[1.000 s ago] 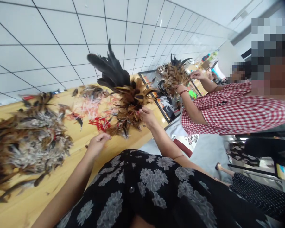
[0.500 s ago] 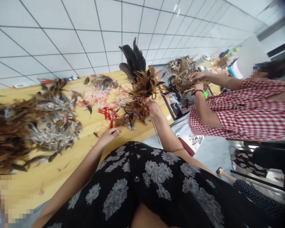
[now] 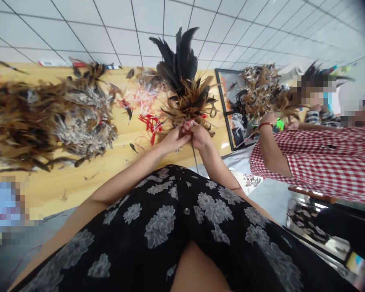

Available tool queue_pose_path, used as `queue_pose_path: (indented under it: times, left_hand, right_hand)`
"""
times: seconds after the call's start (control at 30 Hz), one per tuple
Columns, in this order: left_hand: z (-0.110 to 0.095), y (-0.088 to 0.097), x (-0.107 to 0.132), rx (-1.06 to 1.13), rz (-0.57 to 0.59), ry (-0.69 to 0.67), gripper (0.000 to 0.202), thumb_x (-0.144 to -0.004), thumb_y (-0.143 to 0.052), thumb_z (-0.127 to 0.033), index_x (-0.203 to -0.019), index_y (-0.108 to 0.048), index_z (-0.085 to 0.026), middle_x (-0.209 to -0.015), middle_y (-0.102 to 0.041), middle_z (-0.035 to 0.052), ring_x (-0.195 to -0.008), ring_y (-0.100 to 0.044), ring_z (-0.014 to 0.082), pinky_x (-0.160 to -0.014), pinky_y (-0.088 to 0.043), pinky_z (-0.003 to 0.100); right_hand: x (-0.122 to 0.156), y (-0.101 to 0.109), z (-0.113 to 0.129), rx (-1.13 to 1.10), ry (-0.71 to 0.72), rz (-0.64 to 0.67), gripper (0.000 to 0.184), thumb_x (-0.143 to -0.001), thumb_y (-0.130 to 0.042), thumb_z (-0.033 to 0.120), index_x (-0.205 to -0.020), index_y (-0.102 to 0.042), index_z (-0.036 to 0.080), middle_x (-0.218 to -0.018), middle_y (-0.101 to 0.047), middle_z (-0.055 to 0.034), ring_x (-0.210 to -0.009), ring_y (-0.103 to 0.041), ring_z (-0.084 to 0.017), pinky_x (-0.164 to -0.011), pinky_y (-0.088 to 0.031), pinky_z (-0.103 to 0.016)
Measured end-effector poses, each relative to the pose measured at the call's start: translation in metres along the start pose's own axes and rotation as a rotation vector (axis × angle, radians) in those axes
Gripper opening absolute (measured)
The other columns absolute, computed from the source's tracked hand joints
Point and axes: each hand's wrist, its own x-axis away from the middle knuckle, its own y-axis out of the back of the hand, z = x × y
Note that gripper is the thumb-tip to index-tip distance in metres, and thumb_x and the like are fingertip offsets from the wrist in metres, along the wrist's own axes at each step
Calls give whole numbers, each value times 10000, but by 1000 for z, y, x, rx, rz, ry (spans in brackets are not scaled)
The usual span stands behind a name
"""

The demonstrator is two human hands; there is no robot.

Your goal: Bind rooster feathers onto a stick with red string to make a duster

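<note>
A feather duster (image 3: 194, 99) with long black feathers at its tip and brown ones around its base points away from me over the table. Its thin stick (image 3: 195, 157) runs back toward my body. Red-and-white string (image 3: 187, 125) shows at the base of the feathers. My right hand (image 3: 201, 136) is closed around the duster there. From the left, my left hand (image 3: 177, 140) meets it, fingers pinched at the string. My fingers hide exactly how the string lies.
Loose brown and speckled feathers (image 3: 79, 125) pile up on the wooden table (image 3: 106, 170) at left. Red strips (image 3: 151, 123), pinkish-white strips (image 3: 144, 99) and scissors (image 3: 213, 110) lie near the duster. At right, a person in a checked shirt (image 3: 316, 158) handles feathers. A tiled wall (image 3: 115, 32) backs the table.
My left hand has moved up and right from the table edge to the duster's base, and its fingers have closed there. The neighbouring person's hands have shifted. The view has turned slightly.
</note>
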Motion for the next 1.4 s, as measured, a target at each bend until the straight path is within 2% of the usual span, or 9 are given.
queue_pose_path:
  times: [0.1, 0.2, 0.33, 0.5, 0.63, 0.8, 1.1, 1.3, 1.4]
  left_hand:
    - [7, 1, 10, 14, 3, 123, 462, -853, -913, -371, -1186, -661, -176, -784, -691, 7, -604, -619, 152, -642, -523, 261]
    - [9, 15, 25, -179, -24, 160, 224, -925, -826, -357, -1027, -735, -179, -679, -625, -22, -579, -535, 144, -602, -428, 239]
    - [8, 28, 40, -458, -67, 90, 301, -1059, -600, -342, -840, -751, -198, -751, -669, 36, -718, -602, 195, -733, -460, 290]
    - [8, 25, 37, -696, -13, -177, 241, -983, -627, -219, -762, -725, -213, -1015, -752, 110, -1083, -664, 306, -1091, -503, 463]
    - [6, 13, 25, -512, 96, -256, 374, -1061, -629, -406, -755, -705, -205, -1247, -764, 122, -1355, -625, 332, -1238, -447, 516]
    - [6, -10, 23, 16, -128, -40, 609, -1040, -675, -702, -701, -579, -206, -770, -614, 57, -839, -657, 206, -907, -569, 357]
    - [7, -21, 24, 487, -462, 342, 507, -1172, -530, -372, -712, -393, -207, -630, -370, -27, -571, -436, 113, -595, -462, 226]
    - [10, -7, 31, 386, -424, 444, 224, -1033, -702, -86, -832, -631, -155, -755, -656, 6, -557, -495, 69, -514, -333, 206]
    - [7, -4, 41, 259, -370, 382, 219, -1014, -781, -119, -823, -675, -133, -783, -720, 37, -637, -612, 92, -550, -378, 199]
  right_hand:
    - [-4, 3, -7, -11, -65, -37, 315, -844, -444, -64, -676, -457, 202, -662, -488, 29, -587, -415, -94, -519, -341, -177]
    - [-9, 9, -12, -49, -134, -149, 277, -936, -478, -16, -761, -477, 200, -719, -548, 38, -585, -408, -74, -488, -259, -164]
    - [-11, 12, -14, -123, -225, -246, 279, -993, -450, -3, -794, -485, 190, -697, -545, 52, -573, -427, -58, -480, -241, -162]
    - [-15, 20, -19, -169, -289, -211, 267, -942, -460, -49, -834, -522, 187, -656, -538, 71, -545, -429, -56, -482, -245, -155]
    - [-20, 36, -29, -194, -368, -156, 231, -980, -522, -6, -857, -556, 186, -642, -522, 77, -531, -434, -52, -492, -278, -157]
    - [-12, 52, -34, -249, -432, -27, 272, -933, -494, -50, -786, -506, 179, -625, -510, 63, -538, -433, -49, -465, -239, -132]
    - [1, 42, -39, -266, -420, -101, 323, -889, -364, -109, -853, -456, 199, -627, -422, 104, -486, -361, -22, -479, -202, -107]
    - [18, 26, -53, -290, -424, -25, 290, -903, -412, -81, -796, -446, 186, -648, -434, 81, -512, -357, -29, -487, -211, -112]
    - [22, 22, -61, -271, -410, 37, 254, -928, -477, -26, -790, -458, 186, -683, -454, 68, -534, -369, -40, -504, -226, -126]
